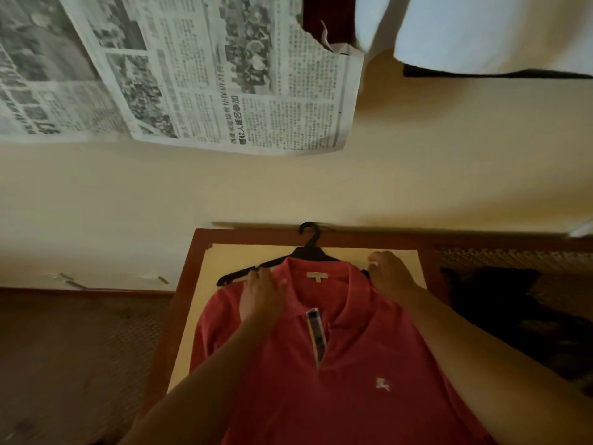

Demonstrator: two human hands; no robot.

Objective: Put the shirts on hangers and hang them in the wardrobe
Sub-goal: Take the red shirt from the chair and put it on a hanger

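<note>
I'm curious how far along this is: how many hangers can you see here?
1. A black hanger lies on the table, partly tucked inside the red shirt; its hook points toward the wall. Its right end is hidden by the right hand. Others may be out of view.

Two bare forearms come into view from the 6 o'clock edge, one from 7 o'clock and one from 4 o'clock. Neither carries a sleeve, cuff, watch, bracelet or band along the length that shows. The bare left hand (pixel 261 292), toward 11 o'clock of its arm, wears no ring or glove. The bare right hand (pixel 390 271), toward 1 o'clock, is likewise ungloved, with a pale nail showing on one fingertip.
</note>
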